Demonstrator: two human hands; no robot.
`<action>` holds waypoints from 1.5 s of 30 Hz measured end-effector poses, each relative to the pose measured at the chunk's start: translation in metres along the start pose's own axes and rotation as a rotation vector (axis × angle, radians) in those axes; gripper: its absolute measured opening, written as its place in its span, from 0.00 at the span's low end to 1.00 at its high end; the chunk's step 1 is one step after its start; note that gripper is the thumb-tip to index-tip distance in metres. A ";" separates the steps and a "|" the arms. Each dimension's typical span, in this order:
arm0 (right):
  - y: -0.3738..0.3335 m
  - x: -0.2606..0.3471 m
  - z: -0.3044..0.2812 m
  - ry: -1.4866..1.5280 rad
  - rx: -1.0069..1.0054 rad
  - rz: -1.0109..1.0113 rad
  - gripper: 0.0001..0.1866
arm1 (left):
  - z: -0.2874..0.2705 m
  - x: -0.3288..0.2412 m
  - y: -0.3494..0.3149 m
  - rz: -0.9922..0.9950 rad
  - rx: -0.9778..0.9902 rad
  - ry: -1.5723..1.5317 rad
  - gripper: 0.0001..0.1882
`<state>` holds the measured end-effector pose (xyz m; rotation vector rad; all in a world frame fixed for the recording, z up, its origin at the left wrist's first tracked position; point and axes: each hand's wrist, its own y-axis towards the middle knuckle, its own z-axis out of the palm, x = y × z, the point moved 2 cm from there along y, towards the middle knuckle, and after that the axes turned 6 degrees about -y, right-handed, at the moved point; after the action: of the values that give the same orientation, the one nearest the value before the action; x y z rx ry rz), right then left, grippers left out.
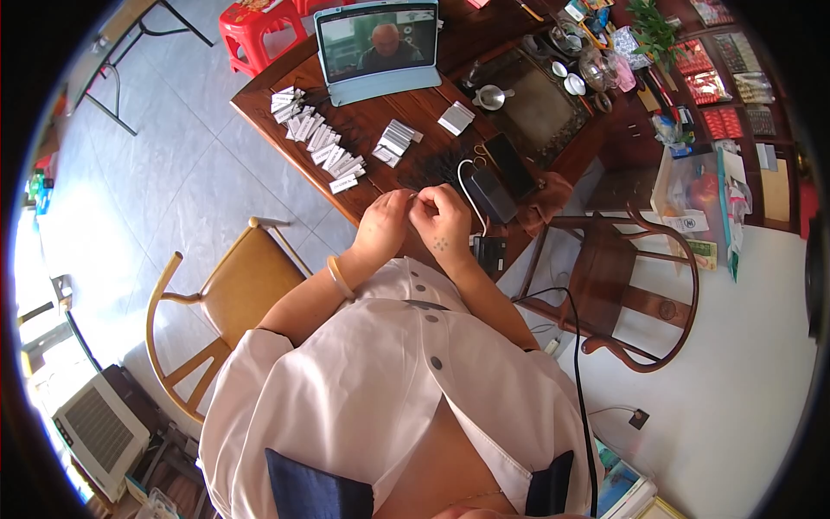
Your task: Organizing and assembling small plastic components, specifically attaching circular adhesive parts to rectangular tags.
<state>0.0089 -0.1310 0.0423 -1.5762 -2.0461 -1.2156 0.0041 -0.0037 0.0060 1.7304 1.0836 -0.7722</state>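
Observation:
My left hand [383, 227], with a pale bangle at the wrist, and my right hand [439, 227] meet at the table's near edge. Both have their fingers pinched together, tip close to tip. Whatever lies between the fingertips is too small to make out. Just beyond them, a tangle of thin black strands [430, 168] lies on the dark wooden table [285, 82]. Small white printed strips form a long, loose row [316, 138] at the left. Two neater stacks, a middle stack [396, 141] and a right stack [456, 118], sit farther back.
A tablet [378, 43] showing a person stands at the back. Right of my hands lie a dark grey box [490, 194] with a white cable and a black phone [510, 164]. Beyond is a tea tray [540, 108]. Chairs flank me: tan [246, 281] left, dark wooden [596, 277] right.

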 end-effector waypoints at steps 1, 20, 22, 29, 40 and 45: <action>0.000 0.000 0.001 0.012 -0.008 0.024 0.06 | -0.001 -0.002 0.001 0.000 0.001 0.001 0.12; -0.014 -0.012 -0.001 0.240 0.396 0.409 0.07 | -0.005 0.007 0.003 0.035 -0.047 0.071 0.12; -0.013 -0.008 0.000 0.279 0.399 0.396 0.08 | -0.004 0.008 0.001 0.041 -0.034 0.064 0.13; -0.004 -0.019 -0.017 0.062 0.240 0.184 0.08 | -0.014 0.000 0.007 0.050 0.104 -0.098 0.12; -0.006 -0.031 -0.022 0.730 0.394 0.509 0.07 | -0.010 -0.001 0.004 0.008 0.395 -0.265 0.09; -0.006 -0.033 -0.018 0.783 0.310 0.601 0.07 | -0.012 0.000 0.006 -0.185 0.464 -0.366 0.09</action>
<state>0.0110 -0.1666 0.0293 -1.1622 -1.0901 -0.9878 0.0100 0.0061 0.0126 1.7752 0.8607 -1.4867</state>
